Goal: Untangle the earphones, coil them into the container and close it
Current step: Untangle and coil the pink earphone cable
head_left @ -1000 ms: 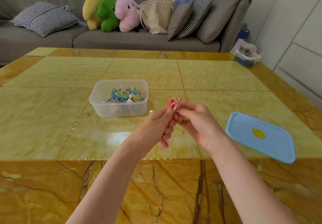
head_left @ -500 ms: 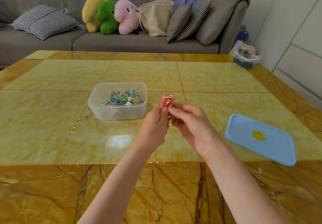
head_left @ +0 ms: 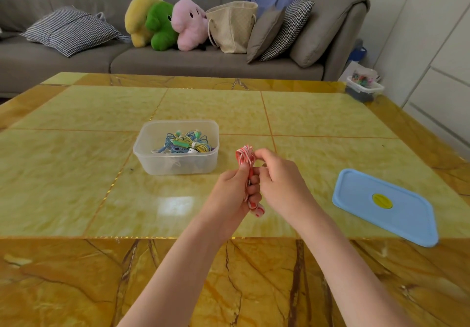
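Observation:
A red-and-white earphone cable is bundled into loops above the yellow table. My left hand grips the bundle around its middle, and a short end hangs below the fist. My right hand pinches the cable beside the top loops. To the left and a little farther away stands the clear plastic container, lid off, with several coiled blue, green and yellow earphones inside. Its blue lid with a yellow round label lies flat at the right.
The glossy yellow marble table stretches wide on all sides. Beyond the far edge is a grey sofa with cushions, plush toys and a bag. A small bin of bits sits off the table's far right corner.
Both hands stayed together over the table's middle with the red bundle. The right fingers shifted up to the top loops, and the cable end hangs below the left fist again.

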Motion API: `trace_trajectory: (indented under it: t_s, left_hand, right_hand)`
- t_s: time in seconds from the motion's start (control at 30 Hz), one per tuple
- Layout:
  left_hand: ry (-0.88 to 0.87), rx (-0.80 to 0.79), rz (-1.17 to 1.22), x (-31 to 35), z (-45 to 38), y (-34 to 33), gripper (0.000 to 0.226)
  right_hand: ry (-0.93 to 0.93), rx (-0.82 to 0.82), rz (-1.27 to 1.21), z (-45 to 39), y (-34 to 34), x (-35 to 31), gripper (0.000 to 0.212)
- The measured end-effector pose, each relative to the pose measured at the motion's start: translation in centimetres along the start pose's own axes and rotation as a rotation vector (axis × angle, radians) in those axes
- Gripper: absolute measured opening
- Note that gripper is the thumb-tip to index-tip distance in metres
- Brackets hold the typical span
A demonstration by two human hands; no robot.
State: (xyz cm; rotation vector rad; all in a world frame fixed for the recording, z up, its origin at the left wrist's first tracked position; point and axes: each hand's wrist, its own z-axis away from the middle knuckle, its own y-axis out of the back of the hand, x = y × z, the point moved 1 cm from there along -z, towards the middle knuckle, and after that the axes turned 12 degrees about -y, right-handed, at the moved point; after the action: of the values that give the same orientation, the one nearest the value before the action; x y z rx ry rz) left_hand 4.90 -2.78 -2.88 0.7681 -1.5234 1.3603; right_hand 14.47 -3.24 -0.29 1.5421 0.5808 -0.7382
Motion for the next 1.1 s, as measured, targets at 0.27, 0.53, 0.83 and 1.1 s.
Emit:
trace_trajectory:
  t_s: [0.27, 0.53, 0.83, 1.1]
  left_hand:
    - [0.175, 0.038, 0.231, -1.5, -0.7, 0.0, 0.036]
    - [0.148, 0.011, 0.300, -0.9, -0.7, -0.2, 0.028]
    - [-0.209, 0.213, -0.247, 0.2, -0.1, 0.1, 0.010]
    - [-0.270, 0.282, -0.450, 0.7, -0.2, 0.6, 0.012]
  right_hand:
    - [-0.011, 0.066, 0.005, -0.5, -0.1, 0.7, 0.046]
    - [0.057, 0.103, -0.129, -0.9, 0.1, 0.9, 0.047]
    - [-0.061, 0.040, -0.095, -0.5, 0.2, 0.1, 0.019]
    - [0.062, 0.020, 0.215, 0.6, 1.2, -1.2, 0.009]
